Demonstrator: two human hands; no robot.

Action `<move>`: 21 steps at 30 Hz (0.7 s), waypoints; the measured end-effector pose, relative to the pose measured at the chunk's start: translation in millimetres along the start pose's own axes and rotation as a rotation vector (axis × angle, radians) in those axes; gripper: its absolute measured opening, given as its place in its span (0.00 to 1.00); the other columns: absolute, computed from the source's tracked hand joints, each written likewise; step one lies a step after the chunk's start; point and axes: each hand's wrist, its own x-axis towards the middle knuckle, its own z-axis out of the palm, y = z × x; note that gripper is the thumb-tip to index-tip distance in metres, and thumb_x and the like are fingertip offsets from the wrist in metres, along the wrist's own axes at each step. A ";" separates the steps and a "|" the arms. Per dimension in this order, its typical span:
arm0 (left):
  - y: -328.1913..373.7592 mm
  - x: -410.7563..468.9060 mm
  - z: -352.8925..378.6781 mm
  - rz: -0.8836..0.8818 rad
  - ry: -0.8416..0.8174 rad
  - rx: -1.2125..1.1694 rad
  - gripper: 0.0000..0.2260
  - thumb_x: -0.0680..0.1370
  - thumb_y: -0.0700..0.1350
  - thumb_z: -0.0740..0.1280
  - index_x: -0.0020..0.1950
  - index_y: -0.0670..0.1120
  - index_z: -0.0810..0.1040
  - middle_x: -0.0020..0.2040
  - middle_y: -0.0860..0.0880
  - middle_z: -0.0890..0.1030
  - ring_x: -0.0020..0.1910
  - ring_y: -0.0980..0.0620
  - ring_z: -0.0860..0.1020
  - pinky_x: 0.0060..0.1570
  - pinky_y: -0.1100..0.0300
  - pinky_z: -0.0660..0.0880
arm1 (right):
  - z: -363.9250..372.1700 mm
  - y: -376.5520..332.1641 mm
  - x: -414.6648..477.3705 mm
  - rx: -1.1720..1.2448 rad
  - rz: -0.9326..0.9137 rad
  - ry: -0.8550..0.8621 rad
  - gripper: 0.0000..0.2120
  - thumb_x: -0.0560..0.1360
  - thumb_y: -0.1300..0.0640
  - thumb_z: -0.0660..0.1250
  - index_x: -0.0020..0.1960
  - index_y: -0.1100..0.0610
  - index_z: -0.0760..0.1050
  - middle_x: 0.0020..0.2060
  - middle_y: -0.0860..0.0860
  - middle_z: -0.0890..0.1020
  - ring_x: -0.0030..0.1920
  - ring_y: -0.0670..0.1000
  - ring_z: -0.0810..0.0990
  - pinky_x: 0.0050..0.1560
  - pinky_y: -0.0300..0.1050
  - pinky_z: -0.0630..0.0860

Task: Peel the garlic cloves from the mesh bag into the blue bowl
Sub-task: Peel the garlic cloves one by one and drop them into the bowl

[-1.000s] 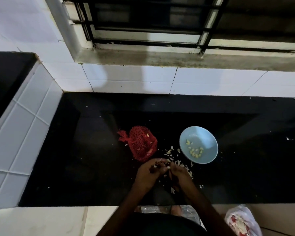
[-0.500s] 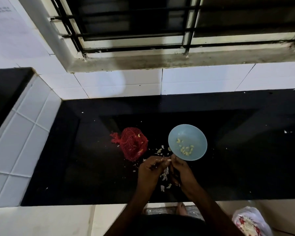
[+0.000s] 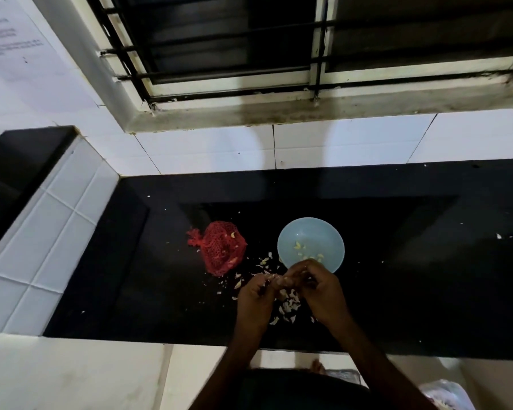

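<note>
Holding both hands together, I had them over the counter (image 3: 427,276), at the near rim of the bowl (image 3: 302,229). Noted: the left hand (image 3: 256,297) and the right hand (image 3: 323,294) had fingers curled, tips meeting and pinching one small pale clove (image 3: 277,279); detail blurred. The right hand's knuckles overlapped the bowl's near edge. Inside the bowl lay a few peeled cloves (image 3: 307,253). To its left, apart from it, the mesh bag (image 3: 221,247) lay slumped on the counter. Pale peels (image 3: 289,306) were scattered beneath and between my hands, some toward the bag.
</note>
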 end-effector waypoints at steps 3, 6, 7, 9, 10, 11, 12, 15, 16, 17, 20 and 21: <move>3.8 -3.7 8.9 -0.024 0.012 -0.032 0.06 0.76 0.53 0.73 0.45 0.52 0.86 0.39 0.44 0.85 0.40 0.47 0.84 0.43 0.55 0.79 | -9.9 -0.6 -0.5 -0.089 -0.048 0.031 0.10 0.73 0.67 0.74 0.43 0.53 0.81 0.43 0.46 0.82 0.46 0.44 0.82 0.44 0.33 0.76; 12.8 -6.5 18.3 -0.080 0.008 -0.120 0.09 0.76 0.48 0.75 0.47 0.42 0.86 0.41 0.42 0.86 0.41 0.49 0.84 0.44 0.56 0.79 | -19.6 -3.7 0.9 -0.222 -0.181 0.001 0.08 0.75 0.67 0.71 0.44 0.54 0.78 0.45 0.44 0.78 0.48 0.42 0.80 0.45 0.33 0.75; 16.7 -7.3 22.2 -0.113 0.006 -0.167 0.09 0.76 0.46 0.74 0.47 0.40 0.86 0.42 0.42 0.87 0.42 0.50 0.84 0.44 0.58 0.80 | -22.8 -4.8 1.6 -0.261 -0.237 -0.012 0.08 0.75 0.67 0.69 0.45 0.54 0.77 0.45 0.43 0.77 0.48 0.42 0.79 0.45 0.36 0.76; 26.3 -9.4 30.1 -0.168 0.002 -0.248 0.07 0.76 0.43 0.72 0.47 0.40 0.86 0.43 0.42 0.87 0.42 0.51 0.84 0.45 0.60 0.80 | -25.7 -7.1 3.4 -0.308 -0.314 -0.032 0.11 0.74 0.68 0.67 0.46 0.53 0.73 0.47 0.44 0.75 0.48 0.45 0.78 0.45 0.40 0.77; 29.0 -10.4 34.0 -0.193 0.004 -0.270 0.05 0.77 0.41 0.71 0.45 0.41 0.86 0.43 0.42 0.87 0.42 0.52 0.85 0.45 0.60 0.81 | -25.6 -7.9 4.2 -0.316 -0.332 -0.050 0.13 0.74 0.69 0.65 0.47 0.52 0.72 0.47 0.44 0.74 0.48 0.44 0.77 0.46 0.41 0.77; 31.4 -11.1 36.7 -0.214 0.015 -0.281 0.07 0.78 0.39 0.70 0.44 0.43 0.87 0.42 0.43 0.87 0.42 0.52 0.85 0.45 0.61 0.81 | -25.8 -7.7 5.1 -0.321 -0.340 -0.075 0.13 0.74 0.69 0.64 0.49 0.51 0.71 0.48 0.44 0.73 0.49 0.43 0.76 0.47 0.41 0.76; 32.7 -11.0 39.0 -0.231 0.023 -0.292 0.09 0.79 0.38 0.69 0.42 0.44 0.87 0.42 0.43 0.87 0.42 0.52 0.85 0.45 0.61 0.81 | -26.8 -7.1 6.4 -0.326 -0.342 -0.102 0.13 0.74 0.69 0.63 0.49 0.51 0.71 0.49 0.44 0.72 0.49 0.42 0.75 0.47 0.41 0.76; 33.6 -9.5 41.8 -0.300 0.040 -0.339 0.10 0.80 0.39 0.68 0.43 0.45 0.88 0.45 0.41 0.87 0.44 0.49 0.85 0.50 0.54 0.80 | -26.7 -7.1 8.1 -0.352 -0.300 -0.155 0.12 0.73 0.67 0.61 0.49 0.51 0.70 0.50 0.42 0.70 0.49 0.44 0.75 0.45 0.44 0.77; 33.0 -8.8 43.0 -0.317 0.046 -0.354 0.09 0.80 0.40 0.68 0.45 0.43 0.87 0.47 0.39 0.87 0.47 0.47 0.85 0.53 0.51 0.79 | -25.7 -7.4 7.5 -0.334 -0.286 -0.147 0.12 0.74 0.67 0.60 0.49 0.50 0.69 0.50 0.42 0.69 0.49 0.43 0.76 0.45 0.42 0.76; 32.7 -8.0 44.8 -0.327 0.056 -0.371 0.08 0.80 0.42 0.68 0.46 0.42 0.87 0.48 0.38 0.87 0.49 0.45 0.85 0.56 0.48 0.79 | -25.1 -7.9 6.9 -0.301 -0.278 -0.132 0.12 0.75 0.67 0.61 0.48 0.50 0.68 0.50 0.42 0.69 0.49 0.42 0.76 0.46 0.39 0.75; 35.2 -6.5 45.8 -0.350 0.082 -0.386 0.11 0.80 0.47 0.69 0.50 0.41 0.86 0.50 0.37 0.86 0.51 0.41 0.84 0.59 0.43 0.78 | -26.3 -5.7 6.8 -0.197 -0.258 -0.081 0.06 0.80 0.59 0.60 0.48 0.48 0.68 0.49 0.45 0.71 0.49 0.44 0.76 0.47 0.43 0.77; 35.5 -5.3 43.6 -0.350 0.096 -0.380 0.10 0.80 0.47 0.69 0.51 0.41 0.86 0.50 0.37 0.86 0.49 0.41 0.84 0.59 0.42 0.78 | -28.6 -4.2 8.8 -0.192 -0.242 -0.066 0.06 0.81 0.58 0.60 0.48 0.48 0.69 0.49 0.46 0.71 0.49 0.46 0.77 0.48 0.47 0.78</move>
